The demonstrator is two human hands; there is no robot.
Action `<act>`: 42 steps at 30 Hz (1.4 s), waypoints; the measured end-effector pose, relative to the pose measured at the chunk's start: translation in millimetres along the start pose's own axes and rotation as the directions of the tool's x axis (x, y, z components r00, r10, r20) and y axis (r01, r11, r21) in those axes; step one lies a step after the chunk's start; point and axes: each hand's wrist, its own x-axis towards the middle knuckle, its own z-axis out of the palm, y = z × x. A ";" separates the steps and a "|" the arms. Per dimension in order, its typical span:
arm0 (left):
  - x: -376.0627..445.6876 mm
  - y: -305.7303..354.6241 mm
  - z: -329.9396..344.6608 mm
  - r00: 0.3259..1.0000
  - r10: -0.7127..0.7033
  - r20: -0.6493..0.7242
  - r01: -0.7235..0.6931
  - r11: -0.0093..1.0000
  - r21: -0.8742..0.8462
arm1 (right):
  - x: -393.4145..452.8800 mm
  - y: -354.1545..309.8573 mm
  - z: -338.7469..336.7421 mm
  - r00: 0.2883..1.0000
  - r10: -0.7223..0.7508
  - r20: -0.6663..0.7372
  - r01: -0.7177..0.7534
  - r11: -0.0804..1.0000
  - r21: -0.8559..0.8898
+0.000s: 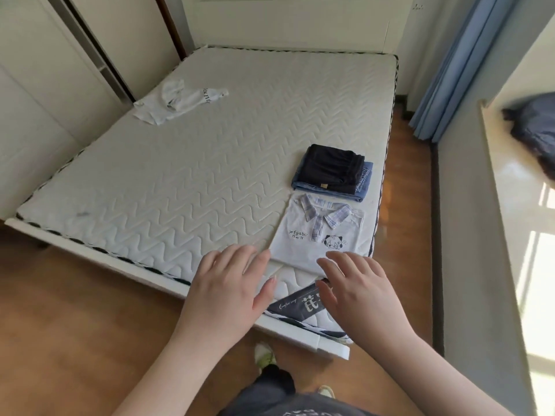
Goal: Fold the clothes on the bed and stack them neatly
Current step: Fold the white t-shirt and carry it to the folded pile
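Near the bed's (180, 163) right corner lies the folded white shirt (315, 235), my left hand (228, 292) and right hand (360, 298) hovering spread and empty, so next I'd lift it onto the dark stack (330, 172), then fetch the crumpled top (177, 102).

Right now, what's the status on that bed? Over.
Left hand and right hand open, hovering. White polo shirt folded; dark stack beside it. Crumpled white garment still unfolded, far corner. Nothing blocking.

Left hand (223, 291) and right hand (357, 291) reach forward, palms down, fingers spread.
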 end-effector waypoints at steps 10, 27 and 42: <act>-76.6 -24.7 -38.9 0.950 -0.308 0.043 0.302 0.948 0.101 | 12.1 -79.6 -13.2 0.983 -0.182 -0.025 0.184 0.977 0.104; -324.6 -175.8 -111.7 0.675 -0.732 0.091 0.704 0.676 0.220 | 27.4 -369.0 27.0 0.808 -0.587 0.062 0.572 0.804 0.161; -439.5 -293.7 -141.6 0.429 -0.903 0.003 0.860 0.409 0.306 | 70.7 -534.8 80.1 0.614 -0.789 0.029 0.764 0.603 0.229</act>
